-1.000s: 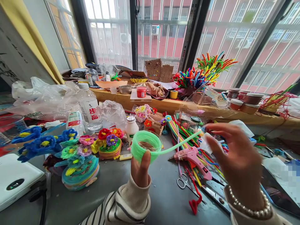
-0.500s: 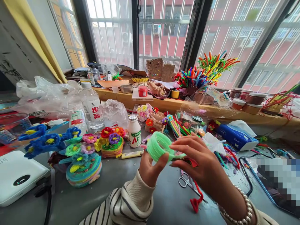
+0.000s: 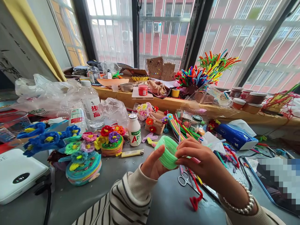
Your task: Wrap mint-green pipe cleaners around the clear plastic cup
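Observation:
A hollow ring-shaped cup wound with light green pipe cleaner (image 3: 166, 156) is held above the table, tilted with its opening toward the upper right. My left hand (image 3: 152, 162) grips it from the left, thumb over the upper side and fingers beneath. My right hand (image 3: 197, 157) pinches at its right edge, where the fingers hide exactly what lies between them. Below the hands are scissors (image 3: 185, 179) with pale handles and a curled red pipe cleaner (image 3: 197, 193). A pale yellow lighter (image 3: 132, 153) lies left of my left hand.
Pipe-cleaner flower pots (image 3: 83, 167) stand at the left, near a white power bank (image 3: 22, 175). Behind are a white drink bottle (image 3: 134, 129), a water bottle (image 3: 92, 106) and a small woven basket (image 3: 157, 122). A blue tissue pack (image 3: 234, 136) and a phone (image 3: 274, 184) lie right.
Both hands have shifted slightly right and down with the green cup. The cup has turned, and my left thumb now lies over its upper side. The green strand stretching right no longer shows.

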`<action>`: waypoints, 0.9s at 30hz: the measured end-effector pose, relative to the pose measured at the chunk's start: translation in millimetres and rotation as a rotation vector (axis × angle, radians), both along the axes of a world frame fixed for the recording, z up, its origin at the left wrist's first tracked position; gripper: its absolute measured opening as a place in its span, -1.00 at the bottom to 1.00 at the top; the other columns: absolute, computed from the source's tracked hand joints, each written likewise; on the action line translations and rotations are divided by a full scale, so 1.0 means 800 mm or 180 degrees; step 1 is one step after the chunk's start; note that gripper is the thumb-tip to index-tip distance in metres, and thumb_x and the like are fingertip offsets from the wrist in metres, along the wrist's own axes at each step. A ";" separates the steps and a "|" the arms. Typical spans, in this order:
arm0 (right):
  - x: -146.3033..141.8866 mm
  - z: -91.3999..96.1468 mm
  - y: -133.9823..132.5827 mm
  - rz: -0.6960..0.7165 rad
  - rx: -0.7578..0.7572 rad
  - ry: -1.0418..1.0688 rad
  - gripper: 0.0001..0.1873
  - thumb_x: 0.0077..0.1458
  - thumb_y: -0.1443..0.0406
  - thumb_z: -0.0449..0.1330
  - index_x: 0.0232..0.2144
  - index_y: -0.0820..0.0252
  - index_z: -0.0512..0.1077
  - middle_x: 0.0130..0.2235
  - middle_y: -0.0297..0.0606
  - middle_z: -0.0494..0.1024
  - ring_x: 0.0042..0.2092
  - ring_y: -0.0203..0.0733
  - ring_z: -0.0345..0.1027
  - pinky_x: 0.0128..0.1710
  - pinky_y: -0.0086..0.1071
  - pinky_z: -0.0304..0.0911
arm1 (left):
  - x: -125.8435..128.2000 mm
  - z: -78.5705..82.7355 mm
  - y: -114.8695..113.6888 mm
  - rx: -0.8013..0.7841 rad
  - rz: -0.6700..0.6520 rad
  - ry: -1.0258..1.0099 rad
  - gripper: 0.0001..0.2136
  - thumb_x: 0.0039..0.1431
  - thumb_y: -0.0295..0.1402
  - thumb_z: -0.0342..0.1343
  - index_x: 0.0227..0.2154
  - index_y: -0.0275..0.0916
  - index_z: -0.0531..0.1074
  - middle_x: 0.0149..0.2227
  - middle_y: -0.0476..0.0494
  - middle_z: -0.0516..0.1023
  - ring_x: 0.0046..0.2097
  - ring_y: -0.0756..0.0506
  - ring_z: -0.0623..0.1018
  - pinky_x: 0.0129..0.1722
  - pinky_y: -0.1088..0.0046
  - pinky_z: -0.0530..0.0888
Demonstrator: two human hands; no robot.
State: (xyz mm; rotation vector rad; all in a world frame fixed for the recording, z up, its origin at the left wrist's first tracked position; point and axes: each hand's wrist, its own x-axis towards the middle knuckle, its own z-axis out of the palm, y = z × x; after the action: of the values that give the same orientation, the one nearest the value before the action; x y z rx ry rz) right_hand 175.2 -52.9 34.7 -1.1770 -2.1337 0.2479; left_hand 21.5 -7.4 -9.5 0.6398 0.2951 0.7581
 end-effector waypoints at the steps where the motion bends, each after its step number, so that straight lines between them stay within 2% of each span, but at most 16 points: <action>1: 0.001 0.000 0.000 0.0021 -0.0010 -0.0020 -0.91 0.06 0.31 0.10 -0.45 0.16 0.39 -0.42 -0.31 0.44 -0.30 -0.24 0.25 -0.12 -0.21 0.13 | -0.002 0.001 0.000 -0.0085 -0.0153 -0.0029 -0.72 -0.04 -0.22 0.14 -0.32 -0.32 0.48 -0.32 -0.11 0.56 -0.30 -0.01 0.53 -0.27 0.48 0.45; 6: 0.003 0.003 -0.001 0.0019 0.0008 -0.0077 -0.90 0.07 0.34 0.08 -0.45 0.18 0.38 -0.42 -0.30 0.43 -0.30 -0.25 0.24 -0.08 -0.17 0.09 | -0.007 -0.001 0.004 -0.0239 -0.0508 -0.0126 -0.76 0.06 -0.28 0.05 -0.28 -0.34 0.45 -0.29 -0.12 0.55 -0.27 0.00 0.53 -0.19 0.43 0.43; 10: 0.002 0.003 -0.002 0.0009 0.0002 -0.0091 -0.89 0.08 0.34 0.07 -0.45 0.18 0.38 -0.42 -0.30 0.43 -0.30 -0.25 0.25 -0.06 -0.16 0.07 | -0.008 -0.002 0.004 -0.0166 -0.0525 -0.0136 -0.76 0.05 -0.28 0.07 -0.27 -0.33 0.44 -0.28 -0.12 0.55 -0.25 -0.02 0.52 -0.17 0.39 0.43; 16: 0.000 0.002 0.000 -0.0050 0.0041 -0.0080 -0.89 0.06 0.31 0.09 -0.46 0.18 0.39 -0.43 -0.30 0.43 -0.31 -0.25 0.25 -0.11 -0.21 0.14 | -0.008 -0.004 0.005 0.0029 -0.0210 0.0138 -0.77 0.00 -0.31 0.11 -0.28 -0.32 0.44 -0.30 -0.12 0.56 -0.27 -0.03 0.53 -0.21 0.44 0.45; 18: 0.000 0.002 0.000 -0.0118 0.0094 -0.0036 -0.90 0.05 0.28 0.11 -0.40 0.15 0.42 -0.38 -0.28 0.45 -0.28 -0.23 0.27 -0.16 -0.25 0.18 | -0.007 -0.004 0.006 0.0032 -0.0077 0.0169 -0.75 0.01 -0.28 0.10 -0.27 -0.34 0.44 -0.30 -0.15 0.56 -0.25 -0.05 0.53 -0.20 0.44 0.45; 22: 0.005 0.007 -0.003 -0.0546 0.0451 0.0151 -0.75 0.00 0.18 0.15 -0.23 0.10 0.40 -0.22 -0.21 0.44 -0.14 -0.15 0.27 -0.13 -0.24 0.20 | -0.008 -0.002 0.008 -0.0167 0.0187 0.0171 -0.71 0.04 -0.26 0.07 -0.24 -0.36 0.41 -0.26 -0.20 0.55 -0.24 -0.07 0.54 -0.21 0.45 0.46; 27: 0.017 0.021 -0.016 -0.0884 0.0492 -0.0076 -0.71 -0.04 0.11 0.16 -0.25 0.09 0.41 -0.24 -0.23 0.46 -0.16 -0.14 0.31 -0.17 -0.26 0.23 | -0.009 -0.002 0.012 -0.0393 0.0377 0.0125 -0.60 -0.01 -0.21 0.10 -0.16 -0.39 0.35 -0.24 -0.25 0.54 -0.20 -0.13 0.53 -0.21 0.40 0.47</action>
State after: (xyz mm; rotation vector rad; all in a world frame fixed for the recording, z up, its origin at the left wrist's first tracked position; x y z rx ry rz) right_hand 188.8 -65.7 51.9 -1.3698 -1.9417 -0.0547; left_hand 14.5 2.1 -11.3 0.5243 0.4153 0.8346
